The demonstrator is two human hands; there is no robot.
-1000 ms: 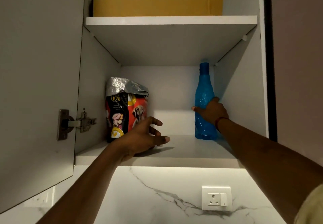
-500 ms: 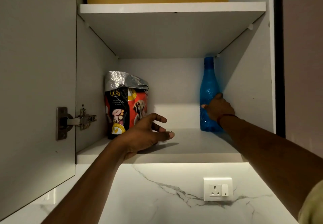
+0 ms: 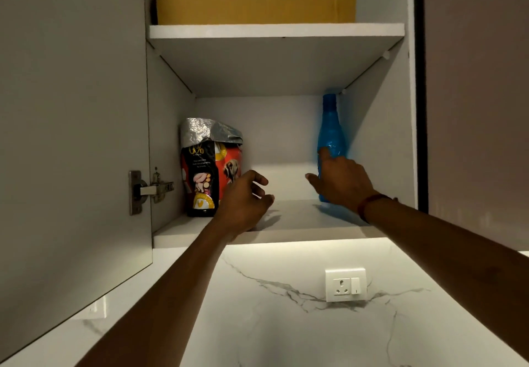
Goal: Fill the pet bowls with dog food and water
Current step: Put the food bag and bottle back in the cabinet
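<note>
A red and black dog food bag (image 3: pixel 210 172) with a rolled silver top stands at the left of the lower cupboard shelf (image 3: pixel 294 220). My left hand (image 3: pixel 243 203) hovers just right of the bag, fingers apart and curled, holding nothing. A tall blue water bottle (image 3: pixel 330 126) stands upright at the right of the same shelf, near the side wall. My right hand (image 3: pixel 342 182) lies against the bottle's lower front. Its index finger rests on the bottle and its thumb is spread away to the left. No pet bowls are in view.
The cupboard door (image 3: pixel 71 137) hangs open on the left with a metal hinge (image 3: pixel 148 190). A yellow cardboard box (image 3: pixel 254 4) fills the upper shelf. Below the cupboard is a marble wall with a white socket (image 3: pixel 345 284).
My right hand has loosened from its wrap around the bottle, and the thumb is now off it. My left hand has lifted a little and come closer to the bag.
</note>
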